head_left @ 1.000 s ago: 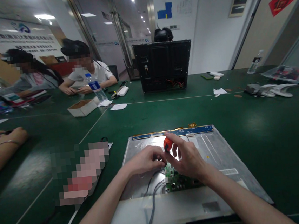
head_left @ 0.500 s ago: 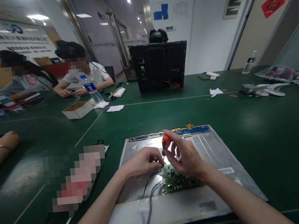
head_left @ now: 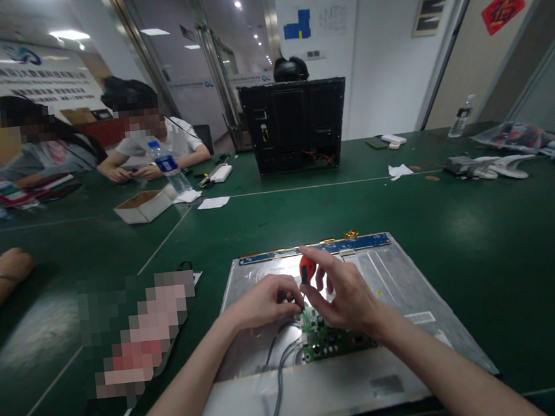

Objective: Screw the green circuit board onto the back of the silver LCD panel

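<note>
A small screwdriver [head_left: 307, 268] with an orange-and-black handle stands nearly upright over the corner of a green circuit board [head_left: 337, 341]. My right hand [head_left: 344, 288] is closed around its handle, index finger on top. Close to the screwdriver's tip, at the board's upper left corner, my left hand [head_left: 271, 298] is pinched; what its fingertips hold is hidden. Under both hands lies a flat metal display panel [head_left: 432, 343] with a blue circuit strip [head_left: 359, 243] along its far edge. Grey cables [head_left: 281, 384] run from the board's left side toward me.
A partly blurred packet or card [head_left: 145, 335] lies left of the panel. Another person's hand [head_left: 11, 265] rests at the far left. Beyond are an open box [head_left: 144, 208], a water bottle [head_left: 168, 166], a black monitor back [head_left: 296, 128] and paper scraps [head_left: 400, 170]. More people sit across the table.
My right fingers have shifted slightly on the screwdriver and its handle has turned, with its black stripe facing differently. My left hand stays at the board's corner.
</note>
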Demonstrator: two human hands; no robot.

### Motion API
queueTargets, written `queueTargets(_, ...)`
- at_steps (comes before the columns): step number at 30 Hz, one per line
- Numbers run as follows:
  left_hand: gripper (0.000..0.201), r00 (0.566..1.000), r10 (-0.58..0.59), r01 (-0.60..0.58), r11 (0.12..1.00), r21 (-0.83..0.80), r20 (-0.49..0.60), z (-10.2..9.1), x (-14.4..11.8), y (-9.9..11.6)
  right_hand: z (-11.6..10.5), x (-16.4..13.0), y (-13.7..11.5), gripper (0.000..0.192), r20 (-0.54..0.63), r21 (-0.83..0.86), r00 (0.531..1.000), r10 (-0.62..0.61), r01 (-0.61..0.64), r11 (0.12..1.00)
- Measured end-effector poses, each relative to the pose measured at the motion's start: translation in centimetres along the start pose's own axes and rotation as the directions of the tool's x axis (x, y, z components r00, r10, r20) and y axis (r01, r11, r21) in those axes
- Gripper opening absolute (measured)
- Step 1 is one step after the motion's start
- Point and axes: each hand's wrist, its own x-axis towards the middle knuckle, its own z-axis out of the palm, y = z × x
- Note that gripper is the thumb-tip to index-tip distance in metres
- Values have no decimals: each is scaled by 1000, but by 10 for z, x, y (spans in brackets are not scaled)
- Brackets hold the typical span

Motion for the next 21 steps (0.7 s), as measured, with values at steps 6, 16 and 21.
queueTargets(6,6,1000,-17,17,1000,-1,0,0,-1,3,1,-1,0,60,-1,18,1000,25,-25,1000)
queueTargets(16,5,998,-54,54,999,-4,-24,-1,-1,3,1,2,1,51,-26,-11,999,-25,25,1000)
queueTargets(21,4,999,-44,44,999,4,-6,0,-1,4,-2,3,-3,58,1,8,1000,-4,4,1000)
